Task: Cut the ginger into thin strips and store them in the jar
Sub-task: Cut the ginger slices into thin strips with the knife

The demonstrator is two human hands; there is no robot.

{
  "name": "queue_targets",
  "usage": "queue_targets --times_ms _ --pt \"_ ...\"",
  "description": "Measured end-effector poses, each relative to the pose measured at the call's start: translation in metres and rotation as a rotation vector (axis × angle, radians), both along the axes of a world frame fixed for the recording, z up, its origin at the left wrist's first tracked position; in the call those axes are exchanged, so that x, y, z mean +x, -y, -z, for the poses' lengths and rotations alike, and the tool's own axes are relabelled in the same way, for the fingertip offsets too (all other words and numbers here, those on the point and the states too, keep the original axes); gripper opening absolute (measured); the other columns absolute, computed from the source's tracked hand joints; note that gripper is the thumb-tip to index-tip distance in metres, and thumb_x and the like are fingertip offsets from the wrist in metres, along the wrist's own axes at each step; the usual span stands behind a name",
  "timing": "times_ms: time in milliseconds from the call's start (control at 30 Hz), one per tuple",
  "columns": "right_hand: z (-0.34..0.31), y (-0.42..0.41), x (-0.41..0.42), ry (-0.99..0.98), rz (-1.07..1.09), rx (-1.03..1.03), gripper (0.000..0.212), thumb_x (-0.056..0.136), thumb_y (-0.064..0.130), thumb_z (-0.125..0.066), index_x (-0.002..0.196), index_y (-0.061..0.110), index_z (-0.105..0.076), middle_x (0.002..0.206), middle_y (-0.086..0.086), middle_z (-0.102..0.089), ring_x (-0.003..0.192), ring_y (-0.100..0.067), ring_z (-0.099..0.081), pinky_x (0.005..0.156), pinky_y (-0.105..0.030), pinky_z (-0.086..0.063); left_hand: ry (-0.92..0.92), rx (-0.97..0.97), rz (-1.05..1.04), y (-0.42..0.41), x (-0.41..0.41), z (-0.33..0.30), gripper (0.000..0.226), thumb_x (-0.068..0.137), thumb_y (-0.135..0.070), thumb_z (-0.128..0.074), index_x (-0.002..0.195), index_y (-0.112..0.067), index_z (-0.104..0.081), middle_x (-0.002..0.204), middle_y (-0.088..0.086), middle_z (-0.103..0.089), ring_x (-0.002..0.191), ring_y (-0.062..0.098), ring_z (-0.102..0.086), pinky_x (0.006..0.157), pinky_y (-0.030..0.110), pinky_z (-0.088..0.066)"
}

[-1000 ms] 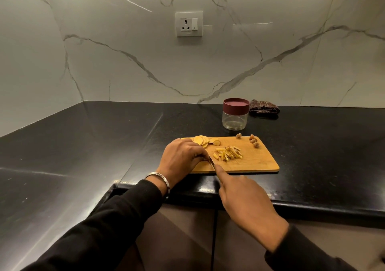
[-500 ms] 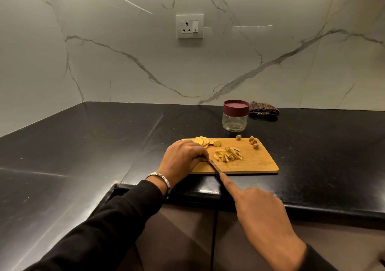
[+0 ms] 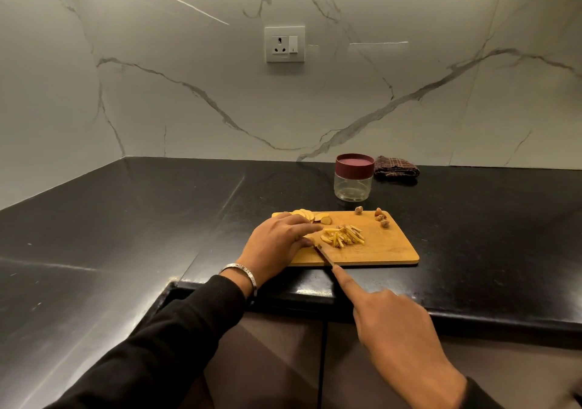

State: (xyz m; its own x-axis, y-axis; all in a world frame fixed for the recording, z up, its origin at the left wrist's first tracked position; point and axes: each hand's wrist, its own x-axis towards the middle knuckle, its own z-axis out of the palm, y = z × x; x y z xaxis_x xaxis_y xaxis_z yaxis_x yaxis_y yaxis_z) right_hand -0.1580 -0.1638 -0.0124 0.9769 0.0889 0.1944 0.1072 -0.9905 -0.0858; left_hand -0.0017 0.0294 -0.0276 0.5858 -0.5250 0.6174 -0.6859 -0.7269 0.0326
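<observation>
lower right of the frame, my right hand (image 3: 397, 330) grips a knife (image 3: 326, 256), forefinger laid along its spine; the handle is hidden in my palm. left of centre, my left hand (image 3: 277, 246) presses curled fingers down on a ginger piece i can barely make out beneath them. the blade tip meets the wooden cutting board (image 3: 387, 248) beside the ginger strips (image 3: 343, 236). ginger slices (image 3: 304, 214) lie at the board's far left edge, brown trimmings (image 3: 380, 218) at its far right. beyond, the lidded jar (image 3: 354, 177) stands on the black counter (image 3: 126, 219), a checked cloth (image 3: 396, 167) just right of it.
</observation>
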Motion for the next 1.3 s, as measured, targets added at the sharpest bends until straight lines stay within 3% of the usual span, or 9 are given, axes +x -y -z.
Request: queue_targets --times_ms 100,200,367,567,767,867,1000,1133,1300 --pt "0.002 0.003 -0.002 0.008 -0.029 0.12 0.063 0.107 0.035 -0.029 0.154 0.05 0.01 0.077 0.004 -0.046 0.064 -0.014 -0.042 0.057 -0.029 -0.03 -0.011 -0.038 -0.028 0.0 -0.001 0.0 0.022 0.093 -0.029 -0.067 0.115 -0.03 -0.071 0.112 -0.009 -0.07 0.103 0.012 -0.063 0.078 0.022 -0.05" --pt "-0.001 0.005 -0.003 0.01 -0.037 0.255 0.057 0.106 0.041 -0.03 0.155 0.05 -0.002 0.067 0.006 -0.049 0.056 -0.013 -0.045 0.046 -0.027 -0.027 -0.031 -0.062 -0.02 -0.001 -0.002 0.0 0.013 0.094 -0.027 -0.066 0.106 -0.026 -0.072 0.104 -0.008 -0.072 0.096 0.012 -0.064 0.075 0.026 -0.054" --pt "-0.006 0.003 0.001 0.001 -0.068 0.381 0.053 0.105 0.037 -0.035 0.156 0.041 -0.022 0.058 0.003 -0.053 0.052 -0.014 -0.05 0.045 -0.025 -0.032 -0.064 -0.092 0.017 -0.001 -0.003 -0.001 0.019 0.096 -0.02 -0.063 0.111 -0.027 -0.072 0.102 -0.008 -0.073 0.092 0.01 -0.064 0.072 0.026 -0.055" --pt "-0.012 -0.005 0.003 0.11 -0.041 0.219 0.056 0.106 0.044 -0.027 0.156 0.047 -0.003 0.064 0.007 -0.048 0.056 -0.01 -0.047 0.043 -0.026 -0.025 0.004 -0.119 -0.024 0.001 -0.006 -0.002 0.035 0.094 -0.013 -0.066 0.127 -0.024 -0.062 0.106 -0.006 -0.074 0.094 0.014 -0.067 0.071 0.03 -0.058" --pt "-0.006 -0.003 0.015 0.066 -0.107 0.089 0.057 0.106 0.044 -0.026 0.155 0.05 0.003 0.069 0.009 -0.043 0.057 -0.007 -0.04 0.047 -0.023 -0.021 0.01 -0.129 -0.1 0.0 -0.001 0.001 0.024 0.102 -0.018 -0.052 0.125 -0.023 -0.057 0.099 -0.003 -0.072 0.086 0.015 -0.065 0.069 0.033 -0.056" --pt "-0.008 0.004 0.022 0.083 -0.098 0.033 0.055 0.107 0.045 -0.025 0.154 0.049 0.003 0.071 0.008 -0.041 0.058 -0.008 -0.037 0.048 -0.023 -0.023 0.0 -0.128 -0.107 0.001 -0.001 0.0 0.023 0.101 -0.017 -0.051 0.122 -0.022 -0.061 0.102 -0.002 -0.072 0.088 0.015 -0.066 0.072 0.032 -0.056" --pt "-0.01 0.019 0.037 0.072 -0.065 0.046 0.053 0.106 0.046 -0.025 0.153 0.054 -0.002 0.078 0.006 -0.044 0.063 -0.011 -0.041 0.058 -0.03 -0.037 0.007 -0.134 -0.107 0.001 -0.002 -0.001 0.022 0.1 -0.014 -0.055 0.118 -0.02 -0.064 0.1 -0.002 -0.073 0.084 0.014 -0.066 0.07 0.028 -0.055" --pt "-0.009 0.032 0.048 0.084 -0.104 0.12 0.05 0.105 0.048 -0.027 0.151 0.059 -0.01 0.074 0.008 -0.054 0.062 -0.008 -0.051 0.058 -0.027 -0.047 0.009 -0.144 -0.108 0.0 -0.003 -0.001 0.022 0.1 -0.013 -0.054 0.117 -0.019 -0.065 0.102 -0.002 -0.073 0.086 0.015 -0.066 0.072 0.031 -0.057" --pt "-0.007 0.032 0.048 0.078 -0.231 0.135 0.05 0.105 0.048 -0.027 0.15 0.061 -0.01 0.074 0.01 -0.055 0.063 -0.007 -0.052 0.055 -0.02 -0.043 0.011 -0.144 -0.115 0.0 -0.001 0.0 0.021 0.101 -0.016 -0.053 0.117 -0.02 -0.065 0.102 -0.002 -0.073 0.086 0.013 -0.066 0.071 0.029 -0.056"
